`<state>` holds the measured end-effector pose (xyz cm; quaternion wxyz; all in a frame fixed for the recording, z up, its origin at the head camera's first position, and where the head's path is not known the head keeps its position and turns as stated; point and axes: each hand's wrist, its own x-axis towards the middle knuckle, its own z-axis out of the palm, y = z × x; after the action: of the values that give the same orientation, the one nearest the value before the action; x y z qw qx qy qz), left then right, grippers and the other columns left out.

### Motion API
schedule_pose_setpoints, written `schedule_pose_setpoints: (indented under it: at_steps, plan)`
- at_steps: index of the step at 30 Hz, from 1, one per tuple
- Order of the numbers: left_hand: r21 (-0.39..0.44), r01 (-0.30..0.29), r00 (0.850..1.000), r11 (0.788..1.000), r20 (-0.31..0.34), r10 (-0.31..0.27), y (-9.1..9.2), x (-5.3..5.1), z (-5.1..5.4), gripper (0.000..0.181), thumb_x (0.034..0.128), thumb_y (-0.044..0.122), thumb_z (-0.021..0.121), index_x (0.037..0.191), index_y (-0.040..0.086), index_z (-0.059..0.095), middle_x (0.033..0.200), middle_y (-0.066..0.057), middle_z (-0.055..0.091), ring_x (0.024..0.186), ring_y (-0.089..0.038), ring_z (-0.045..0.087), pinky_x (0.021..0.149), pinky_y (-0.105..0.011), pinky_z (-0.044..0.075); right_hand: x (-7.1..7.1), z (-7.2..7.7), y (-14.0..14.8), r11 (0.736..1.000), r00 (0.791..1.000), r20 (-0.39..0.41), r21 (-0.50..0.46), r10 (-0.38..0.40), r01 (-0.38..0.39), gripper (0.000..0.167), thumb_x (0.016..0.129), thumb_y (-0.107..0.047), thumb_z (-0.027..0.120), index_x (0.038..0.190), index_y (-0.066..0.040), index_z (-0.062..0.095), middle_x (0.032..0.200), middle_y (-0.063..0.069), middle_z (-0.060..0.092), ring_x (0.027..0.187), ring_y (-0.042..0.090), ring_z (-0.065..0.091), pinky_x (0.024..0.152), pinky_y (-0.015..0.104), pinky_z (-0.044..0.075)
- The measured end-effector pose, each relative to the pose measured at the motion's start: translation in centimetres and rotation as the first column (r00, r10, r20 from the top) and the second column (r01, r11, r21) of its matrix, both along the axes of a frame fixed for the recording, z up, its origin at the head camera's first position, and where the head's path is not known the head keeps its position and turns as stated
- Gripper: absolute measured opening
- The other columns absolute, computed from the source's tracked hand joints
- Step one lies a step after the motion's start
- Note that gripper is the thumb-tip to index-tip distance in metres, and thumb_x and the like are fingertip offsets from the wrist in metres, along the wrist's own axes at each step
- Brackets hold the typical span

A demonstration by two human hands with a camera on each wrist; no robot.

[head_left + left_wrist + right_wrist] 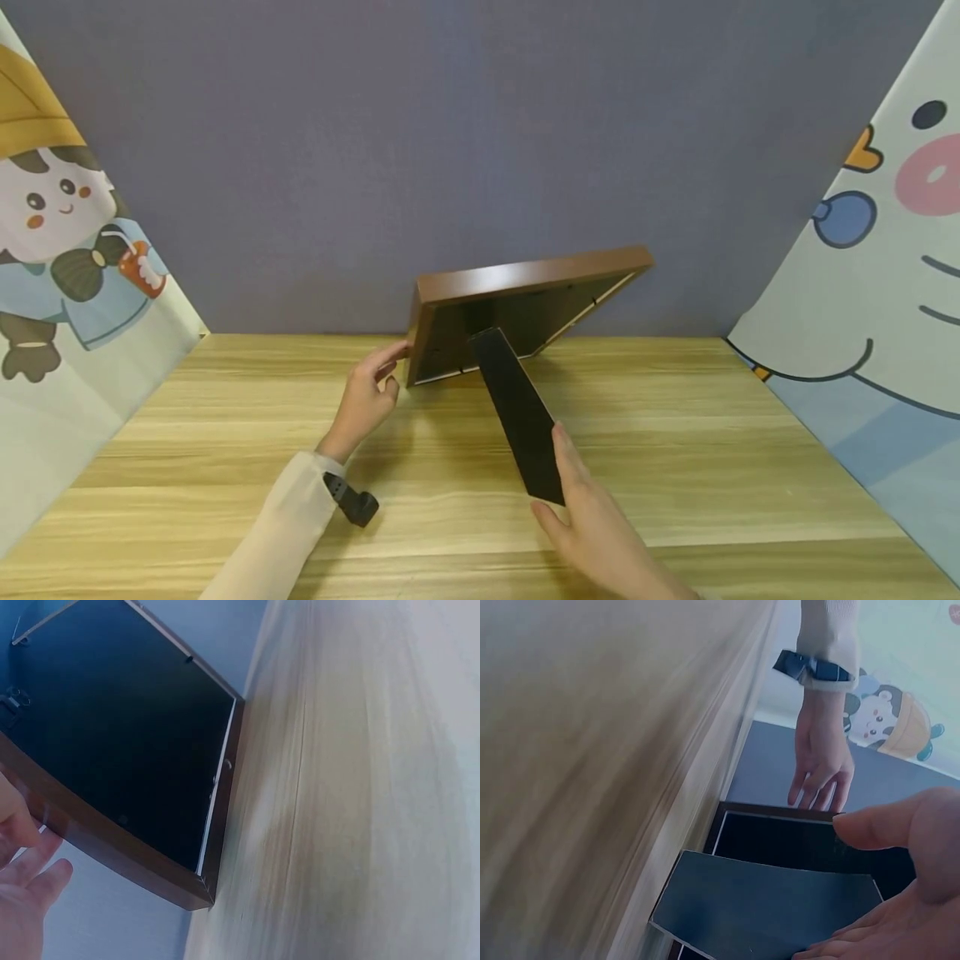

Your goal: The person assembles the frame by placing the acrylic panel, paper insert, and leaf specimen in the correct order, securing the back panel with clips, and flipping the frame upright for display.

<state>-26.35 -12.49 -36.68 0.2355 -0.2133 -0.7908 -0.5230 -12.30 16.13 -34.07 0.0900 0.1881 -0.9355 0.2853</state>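
Observation:
A brown photo frame [532, 275] stands tilted on the table with its dark back panel [127, 727] facing me. From that back, a black easel leg [517, 408] slants down toward me. At the frame's left side, my left hand [367, 400] touches the border with its fingertips, the fingers loosely bent. My right hand [596, 521] is at the leg's free end, its fingers nearly straight along the right edge. In the right wrist view the thumb is apart from the leg [765, 900], while the other fingers lie against its edge, partly out of sight.
The wood-grain table [712, 467] spreads around the frame. Behind it rises a grey-purple wall panel [480, 150]. Cartoon-printed panels border the left [67, 250] and right [885, 275]. A black strap with a small device [351, 498] sits on the left wrist.

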Motion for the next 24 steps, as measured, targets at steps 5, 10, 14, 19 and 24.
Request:
schedule_pose_setpoints:
  at_steps: [5, 10, 14, 19, 24]
  plan:
    - [-0.013, 0.001, 1.0, 1.0, -0.007, -0.001, 0.0, 0.5, 0.1, 0.063, 0.0684, -0.029, 0.039, 0.125, -0.008, 0.056, 0.12, -0.025, 0.061, 0.114, -0.04, 0.057, 0.099, -0.047, 0.046, -0.6, 0.0, 0.4, 1.0, 1.0, -0.015, 0.015, -0.01, 0.01, 0.082, 0.084, -0.009, 0.07, 0.147, 0.01, 0.019, 0.152, 0.028, 0.024, 0.136, 0.038, 0.035, 0.105, 0.05, 0.037]
    - [-0.037, -0.011, 1.0, 0.999, -0.02, 0.011, 0.0, 1.0, 0.3, 0.064, 0.0686, -0.029, 0.04, 0.126, -0.007, 0.056, 0.121, -0.024, 0.061, 0.112, -0.039, 0.058, 0.097, -0.047, 0.048, -1.3, -0.1, 0.7, 0.999, 1.0, -0.026, 0.031, -0.015, 0.016, 0.083, 0.084, -0.008, 0.07, 0.146, 0.011, 0.019, 0.151, 0.03, 0.023, 0.135, 0.04, 0.034, 0.106, 0.05, 0.035]
    - [-0.046, -0.026, 0.999, 0.999, -0.027, 0.025, 0.0, 1.5, 0.3, 0.064, 0.0673, -0.029, 0.042, 0.125, -0.007, 0.057, 0.122, -0.025, 0.06, 0.113, -0.04, 0.058, 0.096, -0.048, 0.048, -1.8, -0.3, 1.0, 0.999, 0.999, -0.04, 0.033, -0.012, 0.013, 0.084, 0.083, -0.008, 0.071, 0.145, 0.013, 0.018, 0.15, 0.032, 0.022, 0.135, 0.041, 0.033, 0.106, 0.05, 0.034]
    - [-0.067, -0.036, 0.999, 0.997, -0.034, 0.034, 0.1, 2.1, 0.4, 0.063, 0.0676, -0.028, 0.043, 0.125, -0.007, 0.057, 0.123, -0.026, 0.059, 0.113, -0.041, 0.058, 0.095, -0.047, 0.049, -2.5, -0.5, 1.3, 0.999, 0.999, -0.049, 0.035, -0.008, 0.009, 0.084, 0.083, -0.007, 0.07, 0.145, 0.015, 0.017, 0.15, 0.033, 0.02, 0.135, 0.042, 0.033, 0.106, 0.05, 0.034]
    - [-0.09, -0.036, 0.999, 0.995, -0.033, 0.034, 0.1, 2.6, 0.6, 0.064, 0.068, -0.027, 0.045, 0.126, -0.004, 0.057, 0.124, -0.023, 0.06, 0.115, -0.038, 0.057, 0.095, -0.046, 0.05, -3.3, -0.5, 1.5, 1.0, 0.998, -0.06, 0.03, -0.006, 0.008, 0.083, 0.083, -0.006, 0.07, 0.144, 0.015, 0.017, 0.149, 0.034, 0.021, 0.135, 0.044, 0.032, 0.107, 0.054, 0.032]
